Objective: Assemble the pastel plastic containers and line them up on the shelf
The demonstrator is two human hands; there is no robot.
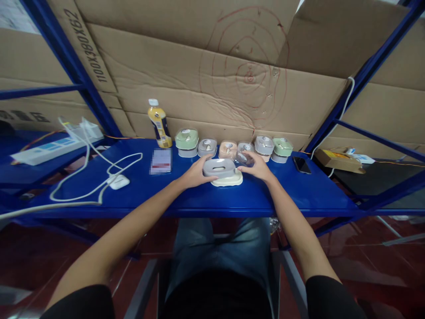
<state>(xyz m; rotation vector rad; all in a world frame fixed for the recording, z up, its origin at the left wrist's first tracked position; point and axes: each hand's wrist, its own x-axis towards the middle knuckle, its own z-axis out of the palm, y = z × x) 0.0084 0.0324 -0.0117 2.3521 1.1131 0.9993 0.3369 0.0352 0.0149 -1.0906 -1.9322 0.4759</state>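
Note:
In front of me, my left hand [196, 172] grips the left end of a grey oval dish [219, 169] with a dark slot in its middle. Beneath it, a cream tray with a wavy edge [229, 180] rests on the blue table. My right hand [258, 167] curls around what looks like a clear plastic lid [245, 158], close to the dish's right end. Behind the hands stand a peach box [228, 149], a grey box [207, 147], and a green-topped box [187, 141], all with clear covers.
A yellow drink bottle [160, 125] and a phone-like slab [161, 160] are at left. Further left lie a white charger [118, 181], looping cables and a power strip [49, 148]. More boxes [281, 149] and a dark phone [302, 165] sit at right. Cardboard [166, 75] backs the table.

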